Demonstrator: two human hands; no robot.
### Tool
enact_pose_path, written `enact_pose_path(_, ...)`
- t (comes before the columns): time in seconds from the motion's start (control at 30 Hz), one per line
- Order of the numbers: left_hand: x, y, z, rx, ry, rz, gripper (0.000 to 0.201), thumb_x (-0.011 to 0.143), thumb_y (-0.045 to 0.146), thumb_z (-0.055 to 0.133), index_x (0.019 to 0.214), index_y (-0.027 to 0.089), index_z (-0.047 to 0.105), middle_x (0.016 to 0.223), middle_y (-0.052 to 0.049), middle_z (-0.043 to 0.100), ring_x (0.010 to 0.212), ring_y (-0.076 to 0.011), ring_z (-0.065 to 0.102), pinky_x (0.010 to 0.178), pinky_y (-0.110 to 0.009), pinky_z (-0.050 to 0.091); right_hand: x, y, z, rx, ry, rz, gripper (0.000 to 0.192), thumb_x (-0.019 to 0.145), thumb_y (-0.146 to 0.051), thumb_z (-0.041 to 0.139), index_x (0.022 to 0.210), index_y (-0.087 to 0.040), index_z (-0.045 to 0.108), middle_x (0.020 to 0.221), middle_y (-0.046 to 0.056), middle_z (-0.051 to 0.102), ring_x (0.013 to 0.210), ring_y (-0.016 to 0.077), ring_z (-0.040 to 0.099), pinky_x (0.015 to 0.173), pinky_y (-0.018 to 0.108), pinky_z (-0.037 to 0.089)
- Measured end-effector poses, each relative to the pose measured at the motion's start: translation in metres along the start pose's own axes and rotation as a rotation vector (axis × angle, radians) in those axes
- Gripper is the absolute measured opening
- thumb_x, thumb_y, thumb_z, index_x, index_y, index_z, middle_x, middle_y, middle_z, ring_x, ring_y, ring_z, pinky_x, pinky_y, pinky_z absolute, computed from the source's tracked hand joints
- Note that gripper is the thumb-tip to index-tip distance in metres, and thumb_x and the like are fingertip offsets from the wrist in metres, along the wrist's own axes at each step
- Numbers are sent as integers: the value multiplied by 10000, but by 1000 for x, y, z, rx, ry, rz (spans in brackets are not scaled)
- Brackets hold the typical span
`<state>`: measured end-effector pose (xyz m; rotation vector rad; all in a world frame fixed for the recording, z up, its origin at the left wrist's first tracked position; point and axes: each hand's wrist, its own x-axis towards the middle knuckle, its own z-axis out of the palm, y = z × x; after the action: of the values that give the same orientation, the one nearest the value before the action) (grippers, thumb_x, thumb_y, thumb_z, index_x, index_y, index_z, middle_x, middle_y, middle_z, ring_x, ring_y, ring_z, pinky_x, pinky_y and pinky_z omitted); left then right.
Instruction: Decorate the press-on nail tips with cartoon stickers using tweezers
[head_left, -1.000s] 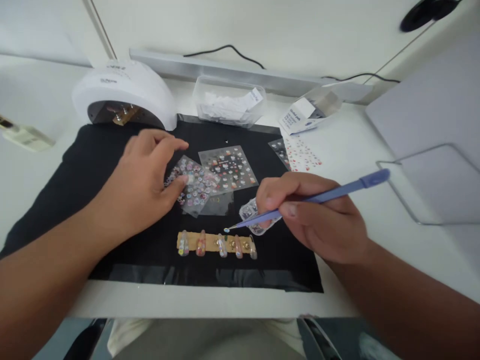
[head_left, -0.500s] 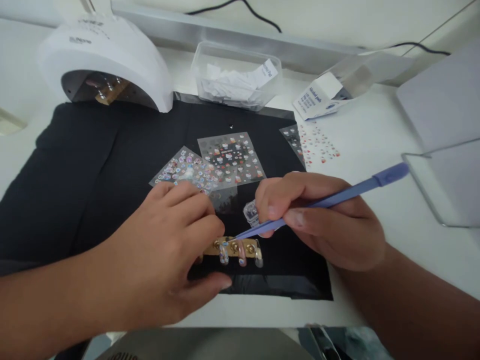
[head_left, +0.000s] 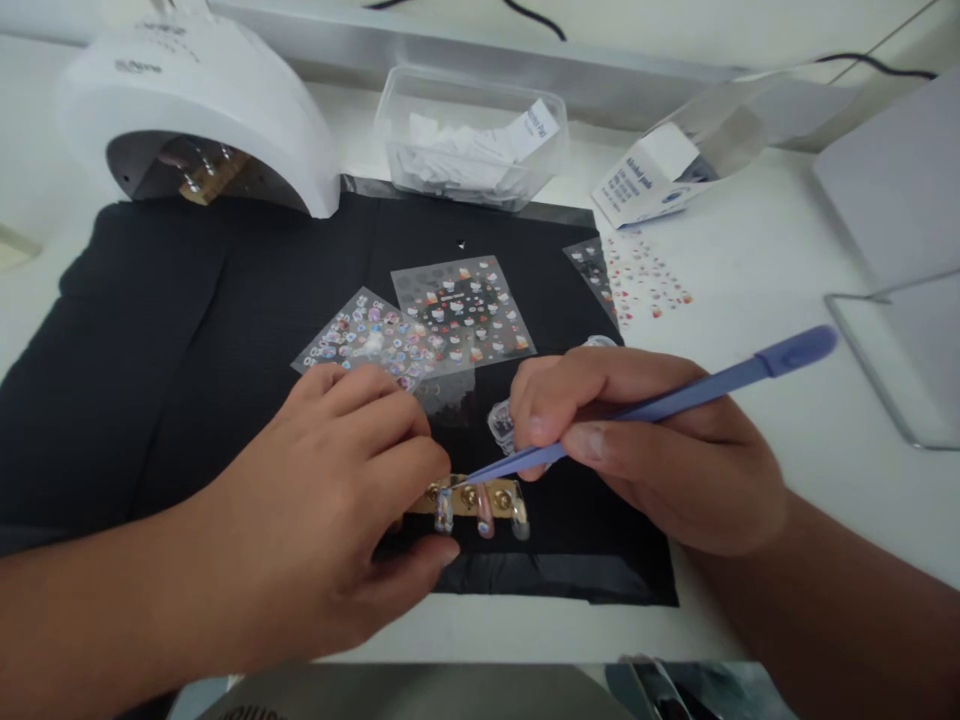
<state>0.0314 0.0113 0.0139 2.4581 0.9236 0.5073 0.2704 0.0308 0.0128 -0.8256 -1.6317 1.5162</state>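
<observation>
My right hand [head_left: 645,440] is closed around purple-blue tweezers [head_left: 694,395]. Their thin points reach the upper end of a decorated false nail [head_left: 444,512], which carries shiny stickers. That nail stands on a gold-coloured nail display stand [head_left: 461,498] with round metal posts. Beside it on the stand are a pinkish nail [head_left: 485,515] and a clear one [head_left: 520,515]. My left hand [head_left: 352,500] is curled over the left end of the stand, its thumb just below the decorated nail. The fingers hide that end. Partly behind my right hand lies a small clear plastic case [head_left: 501,425].
Sticker sheets [head_left: 465,310] lie on the black cloth [head_left: 277,260]. A white nail lamp [head_left: 225,90] at the back left has another nail stand [head_left: 214,180] inside. Behind the cloth are a clear tub [head_left: 472,170] of white packets and an alcohol pad box [head_left: 649,175].
The tweezer points have moved slightly left and down onto the decorated nail. My left thumb has risen closer to that nail. The whole view has shifted a little.
</observation>
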Motion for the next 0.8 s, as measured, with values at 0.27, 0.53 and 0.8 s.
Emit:
enact_pose_path(0.27,1,-1,-1,-16,-13,8,78,854,254,642,859,187,682,807,-44,621,848,-261,517,761,-451,374,0,2,1,-8,9,0,97,908,-237,626,886,-204,714,707,2,645,663,166,595,629,340,483)
enact_pose_path(0.53,1,-2,-2,-9,-5,21,86,858,254,636,866,189,691,792,-39,616,836,-260,519,743,-449,381,0,4,1,12,19,8,88,910,-225,630,880,-196,708,706,1,646,659,157,601,621,323,492)
enact_pose_path(0.8,2,0,-2,9,-30,19,82,855,255,637,853,195,692,797,-49,629,840,-262,529,750,-459,395,1,2,2,7,27,10,95,892,-196,624,863,-193,715,695,2,648,648,157,602,599,314,486)
